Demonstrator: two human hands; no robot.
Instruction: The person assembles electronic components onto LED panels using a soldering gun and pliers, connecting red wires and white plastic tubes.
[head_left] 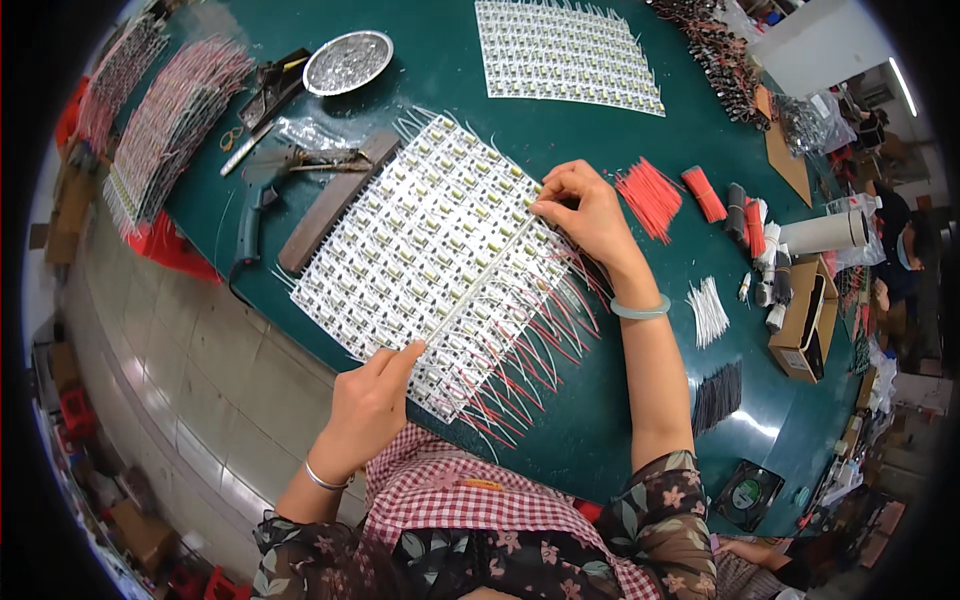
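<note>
Apparently for steadiness, the white circuit-board panel [400,250] lies at the centre of the frame along a dark bar [338,203], while the left hand [372,398] and the right hand [588,215] stand at two ends of its pale seam [485,272], fingers curled, though I cannot tell what they grip. Farther out, red pieces [648,200] and white pieces [708,312] form separate piles at right, probably for easy reach, and marks on the cardboard box [793,340] are too small to read.

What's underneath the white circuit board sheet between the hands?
The green table shows around the white circuit board sheet, with red and white wires spreading from its lower-right side; whatever lies directly beneath is covered.
</note>
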